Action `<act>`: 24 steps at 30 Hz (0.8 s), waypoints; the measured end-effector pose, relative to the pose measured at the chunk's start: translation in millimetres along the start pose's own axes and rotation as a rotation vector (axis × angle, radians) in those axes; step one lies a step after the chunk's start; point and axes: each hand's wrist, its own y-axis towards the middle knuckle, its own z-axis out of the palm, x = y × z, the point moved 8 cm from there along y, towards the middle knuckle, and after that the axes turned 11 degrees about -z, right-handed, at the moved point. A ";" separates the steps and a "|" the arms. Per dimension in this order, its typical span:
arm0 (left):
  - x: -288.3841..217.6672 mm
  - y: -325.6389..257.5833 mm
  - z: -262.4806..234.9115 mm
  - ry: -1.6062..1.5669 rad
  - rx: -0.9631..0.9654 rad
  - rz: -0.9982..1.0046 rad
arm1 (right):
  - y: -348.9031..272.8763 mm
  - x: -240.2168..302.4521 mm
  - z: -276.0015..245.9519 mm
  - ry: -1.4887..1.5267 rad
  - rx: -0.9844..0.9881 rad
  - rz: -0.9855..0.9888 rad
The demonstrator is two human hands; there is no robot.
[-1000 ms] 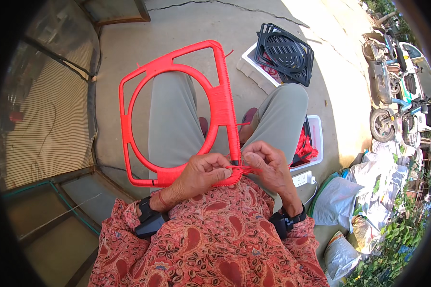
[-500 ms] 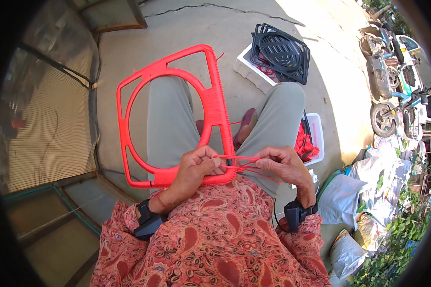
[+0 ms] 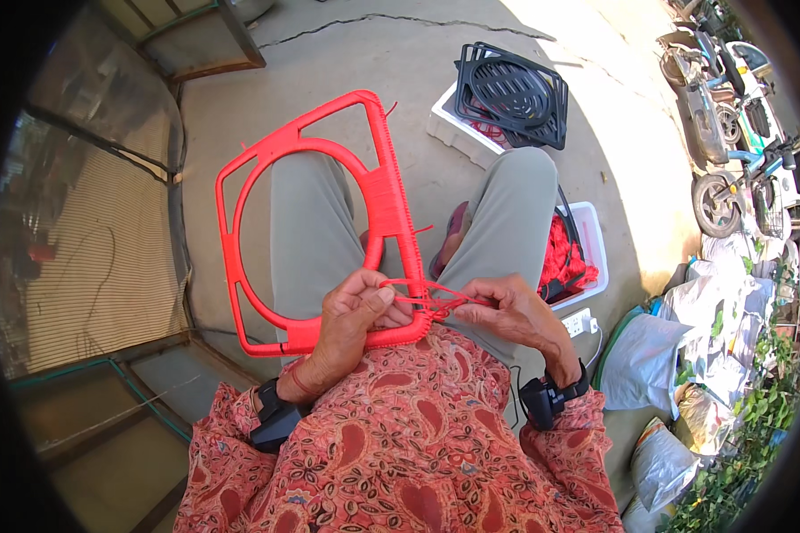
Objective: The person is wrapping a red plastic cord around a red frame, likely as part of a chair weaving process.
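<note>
Seated, knees apart, both forearms coming up from the lower edge over a red patterned shirt point(image 3: 391, 444); dark bands strapped at both wrists. Left hand point(image 3: 351, 315) curled around the lower right corner of a red plastic frame point(image 3: 249, 178), fingers closed on the rim, thumb pressing a red cord point(image 3: 418, 298) against it. Right hand point(image 3: 511, 311) just beside, fingertips pinched on the same cord, drawn taut between the two hands in a thin loop. Frame resting across the lap, leaning over the left thigh, square outside with a round opening; right side already wrapped in close red windings, loose cord ends sticking out near the middle and at the top corner.

Below, bare concrete ground point(image 3: 373, 62), cracked near the top, sunlit to the right, shaded to the left; outdoors. Mesh screens in frames point(image 3: 107, 240) standing at the left.

Beyond the knees, a stack of black frames point(image 3: 511, 93) of the same shape lying on a white tub point(image 3: 444, 120); by the right thigh, a second white tub point(image 3: 591, 244) holding bundled red cord point(image 3: 564, 258); a white power strip point(image 3: 578, 322) near it on the ground. Further right, pale filled sacks point(image 3: 653, 355), green leaves, parked motorbikes point(image 3: 738, 107) at the upper right edge.
</note>
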 end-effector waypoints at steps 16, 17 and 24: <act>2.4 -0.2 -4.8 0.090 -0.105 -0.163 | 17.7 4.0 -27.9 0.083 -0.097 -0.181; 3.6 0.0 -6.0 0.093 -0.106 -0.164 | 18.7 4.1 -27.1 0.089 -0.098 -0.171; 2.8 -1.3 -4.9 0.170 -0.098 -0.143 | 17.7 5.1 -17.4 0.004 -0.136 -0.185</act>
